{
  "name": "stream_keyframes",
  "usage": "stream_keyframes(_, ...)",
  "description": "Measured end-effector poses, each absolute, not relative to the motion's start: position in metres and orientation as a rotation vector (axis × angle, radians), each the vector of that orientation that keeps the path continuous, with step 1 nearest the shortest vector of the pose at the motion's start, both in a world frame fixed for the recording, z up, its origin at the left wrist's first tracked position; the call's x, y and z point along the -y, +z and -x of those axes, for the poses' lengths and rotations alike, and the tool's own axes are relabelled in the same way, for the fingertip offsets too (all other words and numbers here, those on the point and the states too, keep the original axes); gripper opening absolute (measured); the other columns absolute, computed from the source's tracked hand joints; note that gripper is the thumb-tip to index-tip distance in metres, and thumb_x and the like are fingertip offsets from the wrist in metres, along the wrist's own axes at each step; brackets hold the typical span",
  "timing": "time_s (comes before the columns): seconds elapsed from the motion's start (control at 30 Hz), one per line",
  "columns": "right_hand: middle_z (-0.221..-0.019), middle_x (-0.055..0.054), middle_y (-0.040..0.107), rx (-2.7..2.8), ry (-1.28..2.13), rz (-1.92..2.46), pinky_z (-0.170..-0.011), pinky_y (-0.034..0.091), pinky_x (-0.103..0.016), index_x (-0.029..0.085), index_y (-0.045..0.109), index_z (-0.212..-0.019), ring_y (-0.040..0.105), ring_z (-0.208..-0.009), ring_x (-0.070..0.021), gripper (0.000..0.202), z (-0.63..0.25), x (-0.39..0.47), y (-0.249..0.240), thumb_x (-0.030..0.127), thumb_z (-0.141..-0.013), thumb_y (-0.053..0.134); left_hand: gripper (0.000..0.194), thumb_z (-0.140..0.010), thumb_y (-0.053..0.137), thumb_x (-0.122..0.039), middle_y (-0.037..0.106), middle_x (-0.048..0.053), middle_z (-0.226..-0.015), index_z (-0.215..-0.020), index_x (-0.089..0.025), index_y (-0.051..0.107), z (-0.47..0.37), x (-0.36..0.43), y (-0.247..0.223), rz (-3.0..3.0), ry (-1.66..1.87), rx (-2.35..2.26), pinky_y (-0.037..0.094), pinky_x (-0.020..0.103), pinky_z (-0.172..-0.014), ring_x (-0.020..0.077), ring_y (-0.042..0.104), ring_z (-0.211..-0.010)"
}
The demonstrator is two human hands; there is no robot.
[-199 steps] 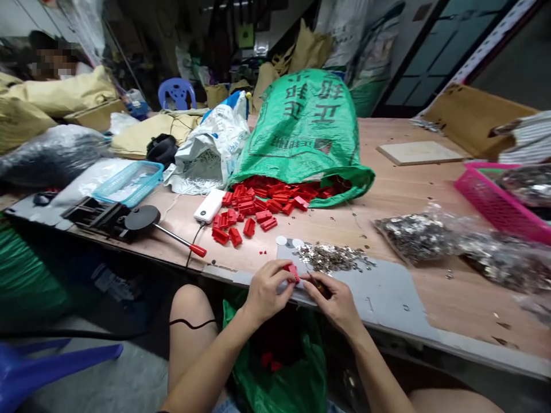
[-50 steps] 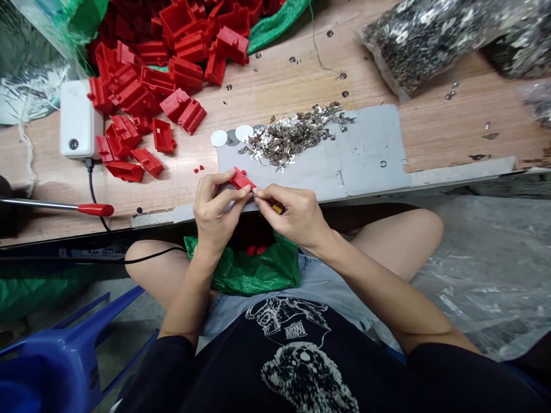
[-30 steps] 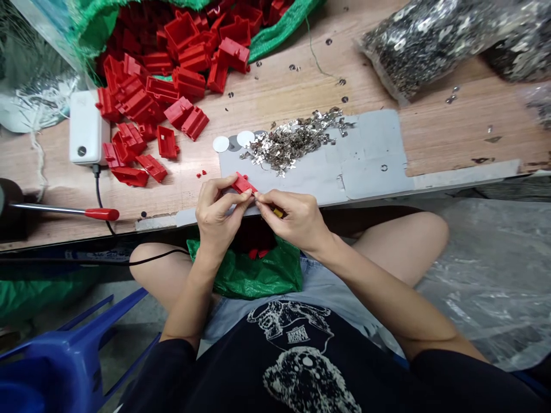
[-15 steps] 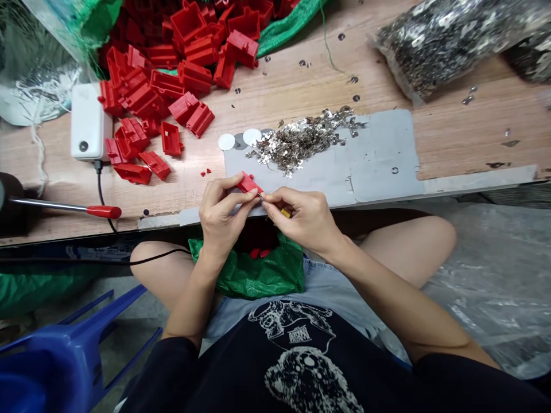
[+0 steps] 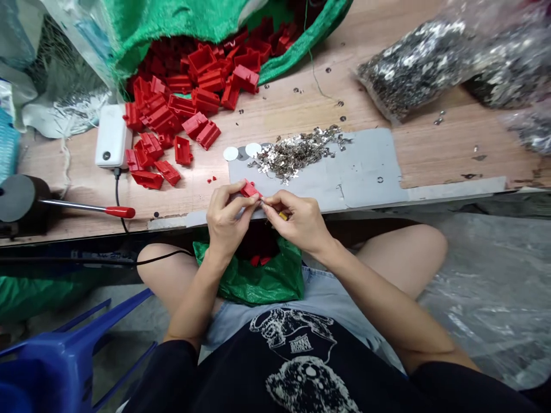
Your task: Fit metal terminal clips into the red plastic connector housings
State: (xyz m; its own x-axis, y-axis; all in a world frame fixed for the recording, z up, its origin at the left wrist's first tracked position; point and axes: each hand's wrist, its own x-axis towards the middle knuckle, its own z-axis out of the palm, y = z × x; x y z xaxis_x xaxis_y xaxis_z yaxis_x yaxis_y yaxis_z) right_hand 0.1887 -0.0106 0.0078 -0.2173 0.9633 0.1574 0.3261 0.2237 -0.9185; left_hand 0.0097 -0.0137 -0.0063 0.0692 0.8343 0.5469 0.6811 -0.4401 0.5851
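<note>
My left hand (image 5: 228,217) pinches a small red plastic housing (image 5: 250,189) just above the table's front edge. Closed close beside it, my right hand (image 5: 299,221) has its thumb and forefinger at the housing's right end. A small yellow piece (image 5: 283,216) shows between the right fingers; its kind I cannot make out. Whatever sits right at those fingertips is too small to name. Beyond the hands, a heap of small silver metal clips (image 5: 293,155) lies on a grey sheet (image 5: 365,166). Many more red plastic housings (image 5: 161,115) are piled at the upper left.
A green sack (image 5: 172,20) spills the housings. Clear bags of metal clips (image 5: 413,69) lie at the right. A white box (image 5: 112,137) with a cable and a red-tipped lever (image 5: 119,211) are at the left. A green bag (image 5: 262,281) rests on my lap, a blue chair (image 5: 73,355) beside me.
The camera view has shifted, showing more of the sack and the bags at the top. Both hands keep nearly the same pose around the red housing.
</note>
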Motion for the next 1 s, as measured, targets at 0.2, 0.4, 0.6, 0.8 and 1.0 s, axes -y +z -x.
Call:
stream_keyframes(0.2, -0.067, 0.004, 0.063, 1.309, 1.271, 1.290, -0.046, 0.058, -0.025, 0.021, 0.065, -0.096, 0.061, -0.050, -0.0119, 0.025, -0.186, 0.014, 0.010, 0.044, -0.087, 0.072, 0.012, -0.095, 0.063, -0.013, 0.070, 0.013, -0.124, -0.100, -0.021, 0.072, -0.023, 0.028, -0.014, -2.362, 1.300, -1.692, 0.060, 0.041, -0.099, 0.0247, 0.066, -0.124)
stream_keyframes(0.4, -0.061, 0.006, 0.060, 1.288, 1.297, 1.256, -0.041, 0.056, -0.025, 0.021, 0.065, -0.093, 0.053, -0.042, -0.0097, 0.031, -0.182, 0.011, 0.013, 0.046, -0.082, 0.078, 0.014, -0.094, 0.062, -0.010, 0.072, 0.015, -0.124, -0.098, -0.020, 0.071, -0.030, 0.034, -0.026, -2.479, 1.328, -1.736, 0.059, 0.047, -0.104, 0.0320, 0.060, -0.135)
stream_keyframes(0.6, -0.060, 0.007, 0.058, 1.329, 1.303, 1.263, -0.040, 0.053, -0.026, 0.020, 0.065, -0.098, 0.048, -0.039, -0.0092, 0.038, -0.183, 0.007, 0.022, 0.047, -0.077, 0.082, 0.019, -0.096, 0.057, -0.011, 0.071, 0.011, -0.127, -0.101, -0.023, 0.071, -0.025, 0.033, -0.027, -2.373, 1.249, -1.738, 0.057, 0.048, -0.109, 0.0289, 0.061, -0.134)
stream_keyframes(0.8, -0.059, 0.008, 0.050, 1.657, 1.063, 1.300, -0.042, 0.040, -0.025, 0.016, 0.072, -0.113, 0.046, -0.043, -0.0099, 0.042, -0.169, -0.022, 0.052, 0.047, -0.085, 0.073, 0.017, -0.096, 0.061, -0.022, 0.065, 0.010, -0.121, -0.112, -0.023, 0.066, -0.012, 0.080, 0.012, -2.082, 1.317, -1.758, 0.062, 0.030, -0.088, 0.0194, 0.070, -0.108)
stream_keyframes(1.0, -0.071, -0.001, 0.067, 2.074, 0.694, 1.325, -0.067, 0.044, -0.029, 0.016, 0.077, -0.098, 0.060, -0.066, -0.0157, 0.027, -0.074, -0.072, 0.057, 0.039, -0.087, 0.067, 0.048, -0.080, 0.082, -0.031, 0.063, 0.016, -0.133, -0.122, -0.017, 0.062, -0.014, 0.133, 0.020, -2.441, 0.321, -1.619, 0.049, 0.056, -0.111, 0.0343, 0.059, -0.127)
